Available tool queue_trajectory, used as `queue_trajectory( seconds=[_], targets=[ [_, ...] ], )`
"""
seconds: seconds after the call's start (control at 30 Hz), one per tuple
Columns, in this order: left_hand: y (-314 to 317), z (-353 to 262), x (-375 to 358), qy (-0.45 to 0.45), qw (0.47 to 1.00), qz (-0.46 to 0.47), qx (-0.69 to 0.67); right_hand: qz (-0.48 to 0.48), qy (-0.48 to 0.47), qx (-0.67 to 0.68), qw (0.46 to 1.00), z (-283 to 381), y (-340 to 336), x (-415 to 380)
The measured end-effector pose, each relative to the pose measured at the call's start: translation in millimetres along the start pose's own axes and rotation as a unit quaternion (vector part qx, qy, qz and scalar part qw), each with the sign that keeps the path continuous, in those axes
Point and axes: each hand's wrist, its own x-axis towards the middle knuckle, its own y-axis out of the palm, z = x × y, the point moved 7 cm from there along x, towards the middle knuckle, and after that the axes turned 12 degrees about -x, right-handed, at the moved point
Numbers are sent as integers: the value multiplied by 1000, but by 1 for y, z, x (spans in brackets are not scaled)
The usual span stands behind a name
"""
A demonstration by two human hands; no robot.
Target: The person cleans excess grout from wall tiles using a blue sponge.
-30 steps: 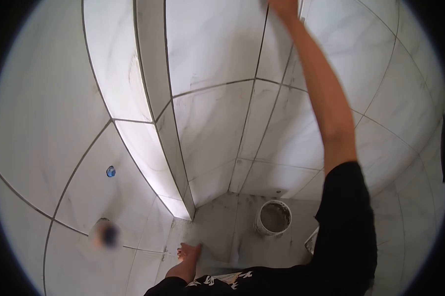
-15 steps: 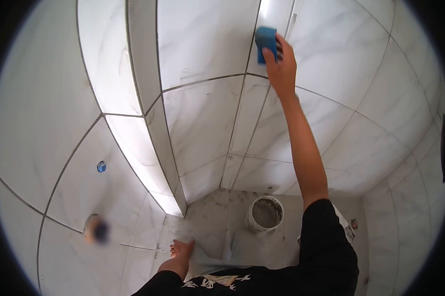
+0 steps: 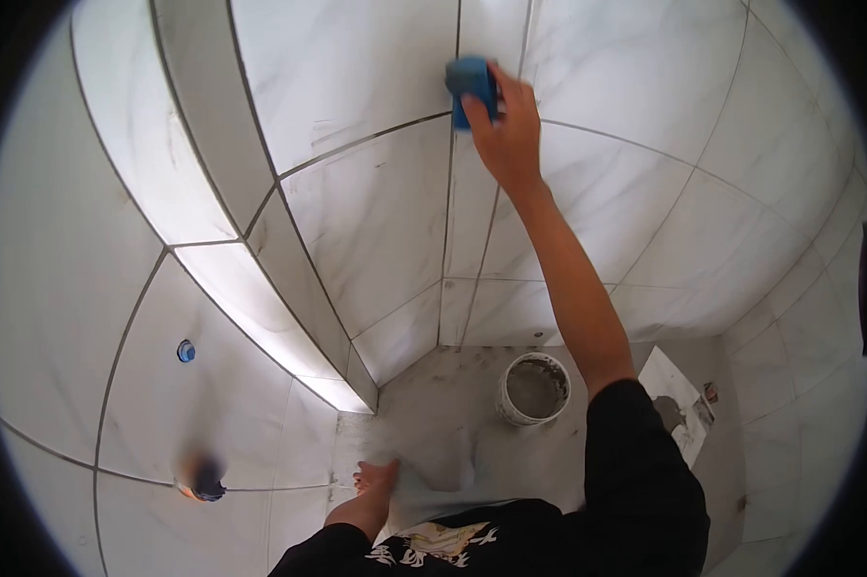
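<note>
My right hand (image 3: 507, 130) is raised against the tiled wall. Its thumb and fingers grip a blue grout spreader (image 3: 476, 94) with a grey smear or lump on its upper end. The spreader lies over a vertical joint between marbled white tiles (image 3: 371, 77), just above a horizontal joint. Low in the view, my left hand (image 3: 376, 476) hangs near my body with its fingers apart, holding nothing.
A white bucket (image 3: 533, 389) of grey paste stands on the grey floor. Right of it lies a white board (image 3: 674, 399) with a grey patch. A lit, tiled ledge (image 3: 260, 279) runs down on the left. A blue plug (image 3: 185, 351) and a dark fitting (image 3: 203, 476) sit in the left tiles.
My right hand has moved slightly left and down the wall with the spreader. The view has shifted, showing more of the board. My left hand remains low and empty.
</note>
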Motion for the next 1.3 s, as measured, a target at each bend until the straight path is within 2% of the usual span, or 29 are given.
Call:
queue_trajectory(
  seconds=[0.03,0.1,0.17,0.2,0.23,0.27,0.33,0.4,0.47,0.5,0.53,0.57,0.6,0.63,0.67,0.73,0.8,0.87,0.93,1.0,1.07,1.1,1.13,1.2,1.27,1.3],
  targets=[
    [0,-3,-3,-2,1000,6,-3,-3,6,-1,1000,-5,15,1],
    [-1,-6,-5,-7,1000,-3,5,-45,-39,-25,998,-8,49,-18],
    [2,-6,-7,-11,1000,-4,7,27,-15,-13,999,4,73,-97],
    [3,-4,-7,-15,1000,1,3,87,-9,36,996,12,72,-126],
    [3,-7,-5,-18,1000,5,-4,168,28,92,981,15,68,-142],
    [7,-11,-2,-18,1000,4,-10,168,24,95,981,12,61,-132],
    [8,0,4,3,1000,-1,-5,47,-6,76,996,18,32,-112],
    [13,4,12,-4,1000,-7,-2,-47,164,77,982,-10,27,-74],
    [13,6,10,-1,1000,-6,3,-78,164,31,983,-13,58,-71],
    [11,6,6,-4,1000,-7,-1,-108,155,-15,982,-4,72,-69],
    [8,-1,5,-4,1000,-8,-9,-50,146,78,985,35,83,-77],
    [5,-6,5,-1,1000,-9,-12,-34,31,125,991,76,93,-90],
    [6,-7,3,1,1000,9,-18,42,-78,128,988,123,87,-96],
    [8,-4,1,2,999,27,-22,55,-144,127,980,143,84,-101],
    [7,-1,1,-2,1000,25,-19,56,-139,128,980,132,83,-100],
    [7,-1,4,-5,1000,25,-12,10,-120,6,993,76,77,-85],
    [7,0,4,-1,1000,8,-19,-57,5,-43,997,7,61,-63],
    [1,0,-2,5,1000,-8,-25,-70,142,-36,987,-15,53,-66],
    [-8,-10,-11,-11,999,42,-25,-54,86,-23,995,27,72,-83],
    [-10,-10,-12,-10,999,40,-31,-5,-44,16,999,99,89,-100],
    [-4,-9,-11,-4,999,40,-28,58,-136,83,986,154,85,-106],
    [-2,-5,-5,-10,1000,17,-20,85,-125,80,985,157,84,-104],
    [0,-3,-2,-11,1000,-3,-12,80,-124,65,987,139,81,-98],
    [6,-1,4,-1,1000,-4,-1,32,-205,-22,978,95,73,-85],
    [13,8,14,-2,1000,-12,-1,4,-74,-95,993,19,53,-59],
    [17,9,20,4,1000,-14,-5,24,7,-117,993,-11,37,-43]
  ],
)
